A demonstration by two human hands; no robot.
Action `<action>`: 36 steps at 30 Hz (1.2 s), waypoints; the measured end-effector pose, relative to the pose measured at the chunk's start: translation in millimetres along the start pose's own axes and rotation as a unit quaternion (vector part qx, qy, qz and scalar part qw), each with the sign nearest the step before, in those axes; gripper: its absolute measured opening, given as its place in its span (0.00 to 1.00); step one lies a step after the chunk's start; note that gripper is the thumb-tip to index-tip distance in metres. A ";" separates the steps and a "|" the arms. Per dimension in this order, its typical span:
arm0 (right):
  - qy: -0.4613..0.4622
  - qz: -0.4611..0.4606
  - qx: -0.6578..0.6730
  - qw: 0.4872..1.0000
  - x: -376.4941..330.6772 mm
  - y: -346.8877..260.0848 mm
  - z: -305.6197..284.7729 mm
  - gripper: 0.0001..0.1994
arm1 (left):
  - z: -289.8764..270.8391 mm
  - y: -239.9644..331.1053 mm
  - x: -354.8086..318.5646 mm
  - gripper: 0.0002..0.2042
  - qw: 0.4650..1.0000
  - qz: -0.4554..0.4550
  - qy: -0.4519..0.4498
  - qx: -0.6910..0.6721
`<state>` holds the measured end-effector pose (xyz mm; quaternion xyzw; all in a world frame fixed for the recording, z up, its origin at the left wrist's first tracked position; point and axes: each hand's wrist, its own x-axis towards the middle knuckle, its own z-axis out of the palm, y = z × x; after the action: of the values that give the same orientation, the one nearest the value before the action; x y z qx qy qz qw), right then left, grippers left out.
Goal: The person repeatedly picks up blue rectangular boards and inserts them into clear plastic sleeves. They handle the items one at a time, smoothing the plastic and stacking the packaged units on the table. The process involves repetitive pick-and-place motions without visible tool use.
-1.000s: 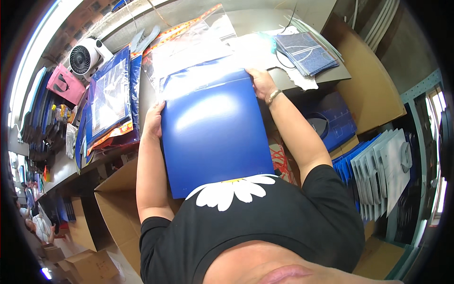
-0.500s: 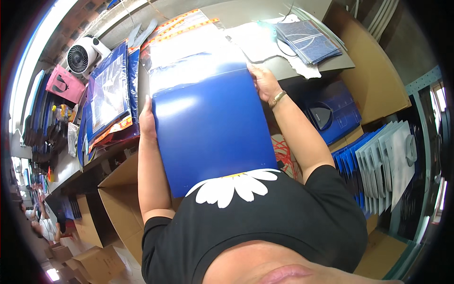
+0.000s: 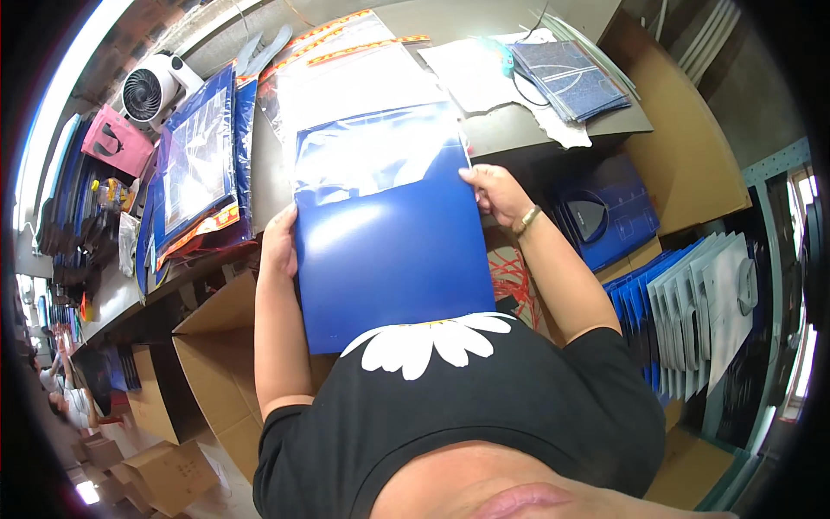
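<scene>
A large glossy blue flat bag (image 3: 389, 233) is held upright-ish in front of my body, its lower edge against my black shirt. My left hand (image 3: 279, 245) grips its left edge and my right hand (image 3: 490, 189) grips its upper right edge. The bag's top end lies over the grey table (image 3: 506, 130), partly inside a clear plastic sleeve (image 3: 363, 78) with an orange strip along its far edge.
A stack of blue bags in clear sleeves (image 3: 201, 169) lies at the left. A white fan (image 3: 149, 89) and a pink bag (image 3: 118, 144) stand far left. Folded dark blue bags (image 3: 571, 78) sit at the back right. Open cardboard boxes (image 3: 212, 363) stand below the table; upright bags (image 3: 692, 303) at right.
The blue bag has slid further away from me toward the clear sleeve on the table, and both hands have moved with it along its edges.
</scene>
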<state>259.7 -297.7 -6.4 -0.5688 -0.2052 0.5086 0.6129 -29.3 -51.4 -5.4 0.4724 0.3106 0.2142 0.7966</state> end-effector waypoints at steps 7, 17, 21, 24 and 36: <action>-0.031 0.041 0.164 0.985 -1.3 -12.1 11.9 0.13 | -24.8 -6.3 -18.1 0.17 0.982 -0.075 -0.070 -0.157; -0.118 0.046 -0.005 0.992 -53.8 28.8 8.4 0.12 | -11.4 -25.0 -99.5 0.21 0.990 -0.112 -0.010 0.089; -0.162 0.142 0.126 0.968 -84.8 44.5 -0.4 0.17 | -45.9 -57.9 -131.0 0.27 0.988 -0.151 -0.009 -0.011; -0.118 0.071 0.221 0.965 -41.2 31.9 12.0 0.17 | -33.6 -43.4 -67.3 0.30 0.968 -0.147 -0.056 -0.196; 0.014 -0.037 -0.183 0.982 -80.6 -8.4 -28.4 0.10 | 10.4 2.7 -96.3 0.26 0.997 0.020 -0.059 0.049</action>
<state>254.4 -379.3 20.0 -0.6703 -0.3076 0.4315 0.5195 -91.1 -117.7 28.9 0.5286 0.2631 0.1865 0.7852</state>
